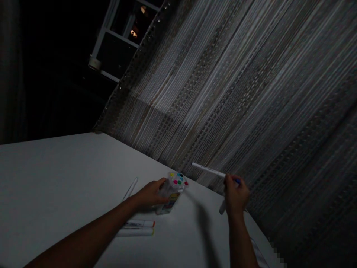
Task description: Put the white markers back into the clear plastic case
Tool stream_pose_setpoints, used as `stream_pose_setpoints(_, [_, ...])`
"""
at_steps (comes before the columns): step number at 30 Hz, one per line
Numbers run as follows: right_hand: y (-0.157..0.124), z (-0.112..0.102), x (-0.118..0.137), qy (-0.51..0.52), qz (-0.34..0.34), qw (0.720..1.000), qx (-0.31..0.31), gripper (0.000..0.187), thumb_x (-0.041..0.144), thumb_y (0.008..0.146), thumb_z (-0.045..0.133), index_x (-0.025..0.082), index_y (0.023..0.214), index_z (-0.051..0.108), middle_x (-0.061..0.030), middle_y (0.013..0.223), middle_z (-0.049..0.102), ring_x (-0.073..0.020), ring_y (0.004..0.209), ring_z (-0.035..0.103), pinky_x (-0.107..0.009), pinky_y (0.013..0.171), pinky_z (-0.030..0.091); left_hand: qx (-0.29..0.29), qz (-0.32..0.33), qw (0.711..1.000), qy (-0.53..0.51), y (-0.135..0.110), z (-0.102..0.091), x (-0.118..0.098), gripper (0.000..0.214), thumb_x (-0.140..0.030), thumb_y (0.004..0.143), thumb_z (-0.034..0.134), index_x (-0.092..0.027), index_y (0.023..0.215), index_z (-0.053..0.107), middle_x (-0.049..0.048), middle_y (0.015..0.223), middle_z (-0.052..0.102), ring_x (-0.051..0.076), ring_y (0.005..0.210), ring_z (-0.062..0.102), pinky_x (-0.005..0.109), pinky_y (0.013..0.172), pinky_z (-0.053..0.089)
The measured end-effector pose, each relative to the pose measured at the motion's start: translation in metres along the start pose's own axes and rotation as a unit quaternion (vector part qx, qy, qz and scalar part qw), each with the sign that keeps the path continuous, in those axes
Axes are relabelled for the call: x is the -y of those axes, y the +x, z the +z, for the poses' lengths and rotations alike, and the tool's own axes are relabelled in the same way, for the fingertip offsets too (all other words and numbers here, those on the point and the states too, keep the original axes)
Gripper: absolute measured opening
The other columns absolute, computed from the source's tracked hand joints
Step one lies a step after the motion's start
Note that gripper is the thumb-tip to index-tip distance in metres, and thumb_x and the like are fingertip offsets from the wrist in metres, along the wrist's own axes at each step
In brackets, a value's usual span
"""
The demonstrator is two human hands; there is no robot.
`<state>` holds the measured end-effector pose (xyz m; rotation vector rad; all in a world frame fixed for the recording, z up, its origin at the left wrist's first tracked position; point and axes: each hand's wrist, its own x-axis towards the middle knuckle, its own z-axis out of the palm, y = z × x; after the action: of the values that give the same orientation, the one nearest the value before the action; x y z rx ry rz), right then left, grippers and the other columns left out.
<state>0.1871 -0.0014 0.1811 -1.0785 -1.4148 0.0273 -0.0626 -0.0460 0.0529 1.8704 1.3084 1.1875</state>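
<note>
My left hand (152, 193) is closed around a clear plastic case of markers (172, 191) that stands tilted on the white table (55, 175); coloured caps show at its top. My right hand (236, 195) is raised just right of the case and pinches a white marker (208, 169) with a blue cap end, held nearly level and pointing left. A second white piece sticks out below that fist; I cannot make out what it is.
Two white markers (138, 227) lie side by side near my left forearm. A thin clear stick (130, 188) lies left of the case. A striped curtain (251, 93) hangs along the table's far edge. The room is dark, with a window frame (117, 37) at upper left.
</note>
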Motion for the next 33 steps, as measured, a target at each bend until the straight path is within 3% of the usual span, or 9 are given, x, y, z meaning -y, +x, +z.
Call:
stream_pose_setpoints(5, [-0.053, 0.018, -0.045, -0.104, 0.050, 0.986, 0.118, 0.028, 0.043, 0.077, 0.039, 0.018, 0.072, 0.053, -0.0069, 0.062, 0.059, -0.0195, 0.058, 0.053, -0.027, 0.055, 0.039, -0.041, -0.015, 0.998, 0.045, 0.001, 0.001, 0.000, 0.059, -0.041, 0.061, 0.068, -0.017, 0.110, 0.048, 0.0077, 0.102, 0.062, 0.023, 0.088, 0.057, 0.028, 0.072, 0.041])
stream_pose_setpoints(10, [-0.087, 0.034, -0.062, -0.163, 0.050, 0.958, 0.230, 0.025, 0.037, 0.081, 0.037, 0.019, 0.079, 0.054, -0.0055, 0.061, 0.060, -0.0190, 0.052, 0.053, -0.027, 0.053, 0.036, -0.025, -0.029, 0.999, 0.034, 0.001, 0.002, 0.003, 0.058, -0.048, 0.060, 0.067, -0.019, 0.105, 0.045, 0.0057, 0.096, 0.063, 0.021, 0.081, 0.058, 0.027, 0.067, 0.041])
stream_pose_setpoints(12, [-0.093, 0.035, -0.063, -0.211, 0.024, 0.932, 0.295, 0.020, 0.031, 0.080, 0.041, 0.018, 0.081, 0.056, -0.0055, 0.064, 0.061, -0.0188, 0.059, 0.056, -0.026, 0.056, 0.036, -0.023, -0.046, 0.998, 0.038, 0.002, 0.002, 0.005, 0.057, -0.050, 0.058, 0.068, -0.019, 0.100, 0.044, 0.0045, 0.092, 0.062, 0.020, 0.078, 0.057, 0.027, 0.065, 0.041])
stream_pose_setpoints(16, [-0.102, 0.037, -0.067, -0.292, -0.002, 0.853, 0.433, 0.016, 0.020, 0.074, 0.048, 0.017, 0.084, 0.060, -0.0086, 0.082, 0.065, -0.0190, 0.076, 0.059, -0.024, 0.061, 0.035, -0.008, -0.049, 0.998, 0.046, 0.005, 0.002, 0.008, 0.052, -0.052, 0.060, 0.065, -0.018, 0.093, 0.043, 0.0021, 0.083, 0.060, 0.017, 0.072, 0.055, 0.025, 0.061, 0.040])
stream_pose_setpoints(20, [-0.106, 0.038, -0.071, -0.315, 0.011, 0.819, 0.479, 0.021, 0.025, 0.072, 0.052, 0.016, 0.088, 0.061, -0.0099, 0.089, 0.064, -0.0195, 0.081, 0.059, -0.024, 0.063, 0.035, 0.023, -0.046, 0.997, 0.054, 0.002, 0.002, 0.003, 0.060, -0.051, 0.063, 0.064, -0.017, 0.107, 0.043, 0.0029, 0.085, 0.060, 0.017, 0.069, 0.054, 0.025, 0.059, 0.039])
stream_pose_setpoints(23, [-0.104, 0.035, -0.066, -0.320, 0.017, 0.830, 0.457, 0.022, 0.031, 0.074, 0.053, 0.016, 0.086, 0.062, -0.0105, 0.087, 0.065, -0.0206, 0.080, 0.058, -0.025, 0.062, 0.036, 0.044, -0.047, 0.996, 0.056, -0.001, 0.002, -0.001, 0.062, -0.049, 0.064, 0.063, -0.016, 0.113, 0.042, 0.0033, 0.085, 0.061, 0.017, 0.068, 0.054, 0.024, 0.058, 0.038])
stream_pose_setpoints(26, [-0.099, 0.030, -0.055, -0.294, 0.002, 0.881, 0.372, 0.022, 0.030, 0.080, 0.045, 0.016, 0.084, 0.062, -0.0091, 0.080, 0.065, -0.0193, 0.077, 0.058, -0.026, 0.065, 0.037, 0.053, -0.037, 0.996, 0.056, -0.002, 0.002, -0.003, 0.060, -0.049, 0.067, 0.061, -0.016, 0.114, 0.044, 0.0032, 0.086, 0.061, 0.016, 0.067, 0.052, 0.024, 0.058, 0.037])
stream_pose_setpoints(30, [-0.092, 0.026, -0.036, -0.144, -0.039, 0.950, 0.275, 0.026, 0.027, 0.083, 0.037, 0.016, 0.082, 0.061, -0.0065, 0.076, 0.064, -0.0164, 0.071, 0.058, -0.024, 0.066, 0.040, 0.046, -0.019, 0.997, 0.062, -0.001, 0.001, -0.004, 0.056, -0.051, 0.068, 0.059, -0.017, 0.112, 0.047, 0.0024, 0.089, 0.060, 0.016, 0.070, 0.051, 0.024, 0.059, 0.037])
stream_pose_setpoints(33, [-0.083, 0.029, -0.015, -0.040, -0.072, 0.963, 0.258, 0.028, 0.031, 0.082, 0.038, 0.016, 0.080, 0.062, -0.0059, 0.075, 0.064, -0.0158, 0.069, 0.057, -0.024, 0.065, 0.042, 0.040, -0.018, 0.998, 0.034, 0.000, 0.000, -0.003, 0.062, -0.051, 0.068, 0.060, -0.017, 0.116, 0.044, 0.0018, 0.085, 0.059, 0.016, 0.070, 0.051, 0.024, 0.060, 0.037])
